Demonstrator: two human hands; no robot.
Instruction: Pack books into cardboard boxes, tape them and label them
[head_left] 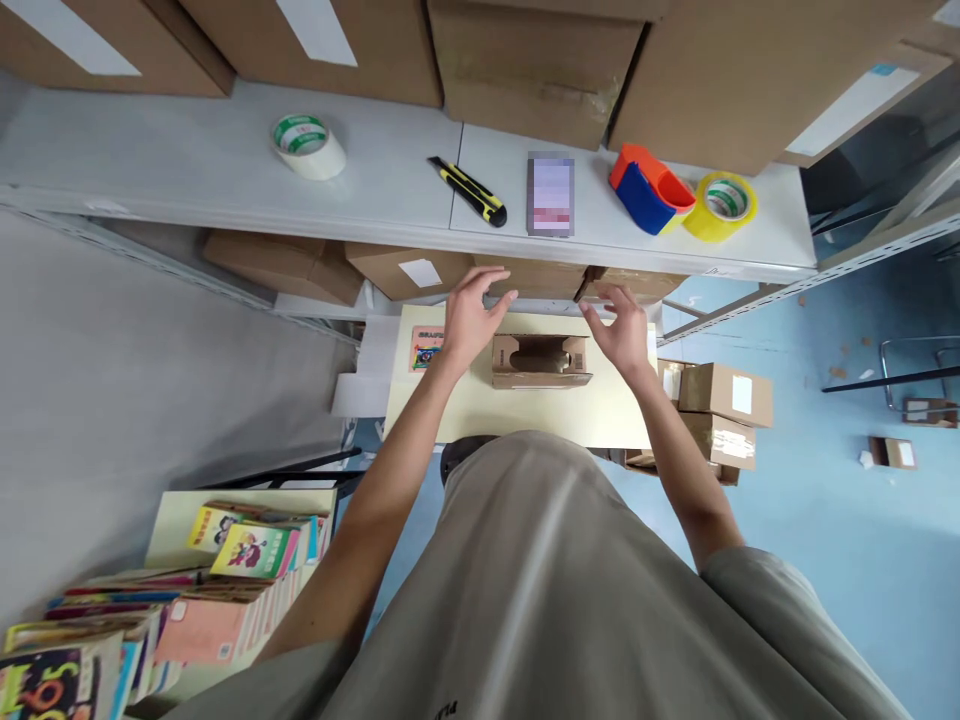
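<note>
Cardboard box (541, 361) on pale table (525, 415), sitting between left hand (469, 318) and right hand (622, 328); both open, fingers spread, gripping nothing.

Small table (517, 420): open cardboard box (541, 361) near its far edge, centre; left hand (470, 318) at the box's left end, right hand (621, 328) at its right end; card (426, 347) at the far left corner.

Shelf (187, 170), behind and above the table: tape roll (307, 145) toward the left; utility knife (469, 190) at centre; phone (550, 194) right of the knife; tape dispenser (651, 188) right of the phone, with a second tape roll (721, 205) touching it, near the shelf's right end. Large cartons (532, 60) along the shelf's back edge.

Under the shelf: flat boxes (285, 265).

Floor, right of the table: stacked parcels (724, 410).

Near left: stacks of books (225, 580).
</note>
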